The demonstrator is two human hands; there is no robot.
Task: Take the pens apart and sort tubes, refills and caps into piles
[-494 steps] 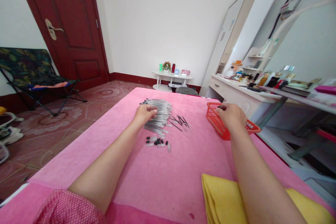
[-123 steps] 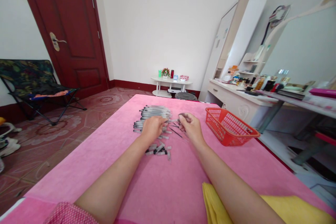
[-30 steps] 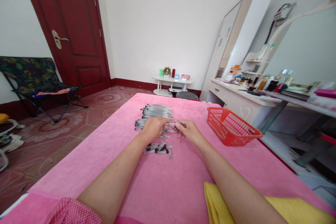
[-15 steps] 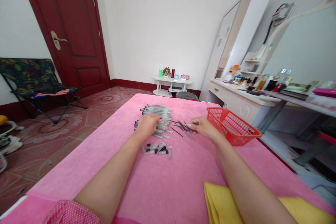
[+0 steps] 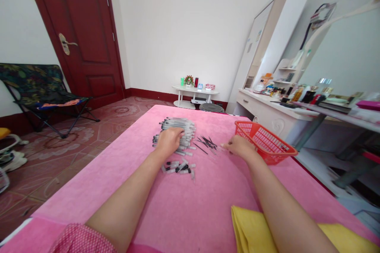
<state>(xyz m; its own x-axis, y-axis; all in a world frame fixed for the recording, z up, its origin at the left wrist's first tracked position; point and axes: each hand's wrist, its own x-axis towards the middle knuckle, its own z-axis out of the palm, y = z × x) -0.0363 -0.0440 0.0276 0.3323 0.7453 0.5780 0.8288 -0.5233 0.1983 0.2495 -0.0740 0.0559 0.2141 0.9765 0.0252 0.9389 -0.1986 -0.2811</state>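
Note:
My left hand (image 5: 170,140) lies over a pile of clear-barrelled pens (image 5: 179,123), its fingers curled together. What it grips among the pens is hidden. To the right, thin black pen refills (image 5: 207,142) with clear ends lie loosely crossed on the pink cloth. My right hand (image 5: 239,146) is just beyond their right ends, thumb and fingers pinched; anything between the fingertips is too fine to make out. Nearer to me, below the left hand, sits a small heap of clear and black pen caps (image 5: 180,167).
A red plastic basket (image 5: 268,154) stands right behind my right hand. Folded yellow cloth (image 5: 252,225) lies at the near right, under my right forearm. The pink cloth (image 5: 190,209) covers the table. A dressing table (image 5: 267,106) with bottles is beyond its right edge.
My right hand has drawn back to the right, off the refills, which now show more fully. My left hand stays on the pens. The view has shifted slightly.

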